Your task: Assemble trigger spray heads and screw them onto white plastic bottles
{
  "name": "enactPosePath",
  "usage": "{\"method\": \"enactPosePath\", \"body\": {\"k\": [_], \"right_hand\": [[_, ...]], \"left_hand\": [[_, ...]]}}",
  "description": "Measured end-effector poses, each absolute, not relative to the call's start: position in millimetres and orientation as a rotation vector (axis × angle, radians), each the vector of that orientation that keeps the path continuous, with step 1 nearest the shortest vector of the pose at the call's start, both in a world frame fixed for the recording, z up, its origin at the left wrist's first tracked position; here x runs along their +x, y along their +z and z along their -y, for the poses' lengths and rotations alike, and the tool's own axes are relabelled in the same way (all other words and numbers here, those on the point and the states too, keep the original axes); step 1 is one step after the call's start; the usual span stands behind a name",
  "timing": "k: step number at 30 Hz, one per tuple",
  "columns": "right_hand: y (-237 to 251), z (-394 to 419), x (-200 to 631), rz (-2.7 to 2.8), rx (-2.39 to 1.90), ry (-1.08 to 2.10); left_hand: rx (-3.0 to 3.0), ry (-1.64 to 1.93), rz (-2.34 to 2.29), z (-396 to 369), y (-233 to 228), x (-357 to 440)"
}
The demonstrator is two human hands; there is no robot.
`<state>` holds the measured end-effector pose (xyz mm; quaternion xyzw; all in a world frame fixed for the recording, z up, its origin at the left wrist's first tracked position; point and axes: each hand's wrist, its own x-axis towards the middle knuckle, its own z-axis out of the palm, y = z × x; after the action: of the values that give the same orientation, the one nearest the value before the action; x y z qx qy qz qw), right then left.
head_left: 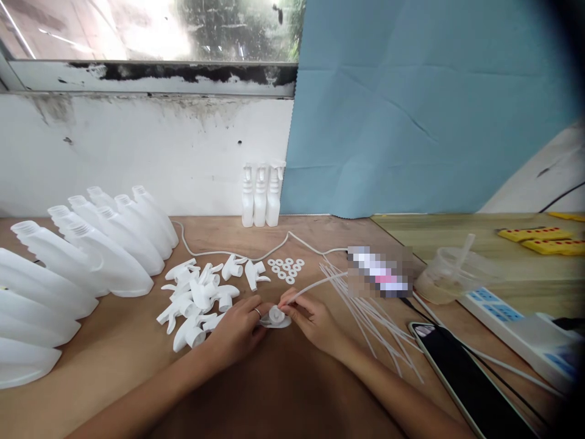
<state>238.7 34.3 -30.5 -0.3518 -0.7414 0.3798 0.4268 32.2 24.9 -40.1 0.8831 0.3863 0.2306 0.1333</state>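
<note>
- Brown bench under a stained white wall and window, with a blue cloth hung behind on the right.
- Left hand and right hand meet at the bench's near middle, both closed on one white trigger sprayer head. The right fingers also pinch the end of a thin white dip tube at the head.
- Judged by its looks, the head is light, hard moulded plastic, smooth and a bit slippery. It is best held by the collar and body, not by the trigger.
- I expect the tube to be springy and easily kinked, so a grip close to its tip suits it.
- Nearby lie a pile of loose sprayer heads, small white washers, spare tubes, rows of empty white bottles and three assembled spray bottles at the wall.
</note>
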Motion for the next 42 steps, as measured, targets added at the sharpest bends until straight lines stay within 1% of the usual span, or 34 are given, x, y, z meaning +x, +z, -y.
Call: {"method": "enactPosePath", "body": {"k": [6, 11, 16, 21, 26, 29, 31, 34, 37, 39, 41, 42], "right_hand": [[-31, -31, 237, 1.926, -0.909, 0.857], [-30, -30, 233, 2.042, -0.944, 0.717], [-29, -33, 227, 2.154, -0.899, 0.604], [-35, -34, 229, 2.112, -0.948, 0.701], [-37, -30, 239, 2.04, -0.815, 0.73], [-36, -31, 244, 2.057, -0.718, 0.575], [-38, -33, 245, 2.139, -0.655, 0.366], [-41, -36, 245, 2.26, -0.597, 0.054], [-40, -35, 248, 2.276, -0.57, -0.083], [-36, -33, 253, 2.223, -0.567, -0.09], [-33, -31, 258, 2.126, -0.595, -0.02], [-32, -31, 261, 2.056, -0.633, 0.054]], "left_hand": [[2.554, 0.677, -1.11, -26, -42, 32], [2.555, 0.633, -1.139, -26, -41, 33], [2.529, 0.612, -1.15, -26, -42, 34], [2.53, 0.631, -1.132, -25, -40, 33], [2.342, 0.769, -1.097, -24, -31, 32], [2.053, 0.894, -1.092, -27, -26, 30], [1.879, 0.939, -1.115, -27, -23, 30], [1.768, 0.901, -1.085, -24, -17, 35], [1.87, 0.811, -1.035, -17, -7, 36], [2.083, 0.869, -1.073, -16, 2, 25], [2.395, 1.105, -1.229, -20, 13, 0], [2.538, 1.301, -1.387, -24, 18, -18]]}}
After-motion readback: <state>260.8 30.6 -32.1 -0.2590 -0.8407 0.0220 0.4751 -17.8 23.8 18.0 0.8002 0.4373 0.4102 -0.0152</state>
